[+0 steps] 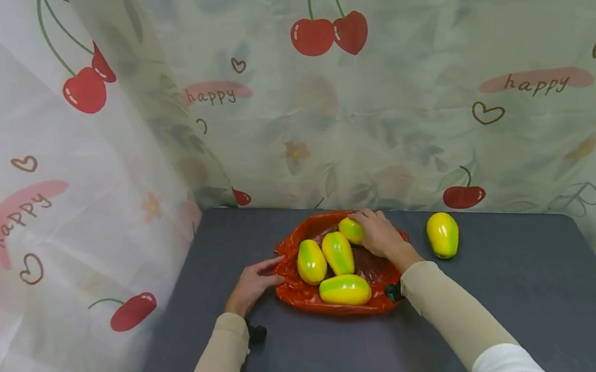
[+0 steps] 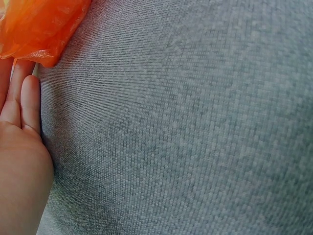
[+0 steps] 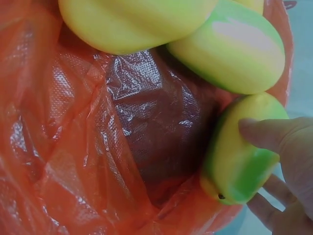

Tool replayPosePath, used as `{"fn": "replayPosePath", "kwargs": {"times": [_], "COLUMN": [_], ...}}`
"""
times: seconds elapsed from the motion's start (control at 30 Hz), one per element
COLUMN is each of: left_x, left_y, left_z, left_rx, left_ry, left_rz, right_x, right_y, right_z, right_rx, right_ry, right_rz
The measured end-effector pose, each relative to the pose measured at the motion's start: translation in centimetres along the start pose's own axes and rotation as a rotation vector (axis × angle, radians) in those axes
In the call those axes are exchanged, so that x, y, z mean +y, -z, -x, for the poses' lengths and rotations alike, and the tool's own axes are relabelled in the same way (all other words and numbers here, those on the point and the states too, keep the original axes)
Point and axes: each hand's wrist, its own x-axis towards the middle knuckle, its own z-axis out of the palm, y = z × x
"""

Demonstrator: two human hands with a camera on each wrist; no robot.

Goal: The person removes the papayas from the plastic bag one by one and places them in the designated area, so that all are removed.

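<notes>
A red plastic bag lies spread open on the dark table, with several glossy yellow-green papayas in it. My right hand grips one papaya at the bag's far right side, thumb on top and fingers round its outer side. In the right wrist view this papaya touches another papaya, and the bag's wrinkled lining shows beside them. My left hand is at the bag's left edge; its fingers reach out nearly straight and touch the plastic. Part of those fingertips is hidden by the bag.
One more papaya stands on the table to the right of the bag, near the back edge. A curtain printed with cherries hangs close behind the table and along its left side.
</notes>
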Motion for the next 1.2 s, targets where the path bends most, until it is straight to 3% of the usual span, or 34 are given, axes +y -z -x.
{"fn": "replayPosePath", "kwargs": {"times": [0.43,0.87,1.2], "left_x": [0.2,0.1,0.1], "left_y": [-0.2,-0.3,-0.1], "left_z": [0.2,0.1,0.1], "left_rx": [0.001,0.007,-0.008], "left_ry": [0.021,-0.005,-0.010], "left_rz": [0.006,0.009,0.020], "right_x": [-0.1,-1.0,-0.9], "right_y": [0.1,1.2,2.1], "right_z": [1.5,3.0,4.1], "right_rx": [0.037,0.105,0.125], "right_ry": [-0.012,-0.030,-0.068], "right_rz": [-0.053,-0.186,-0.215]}}
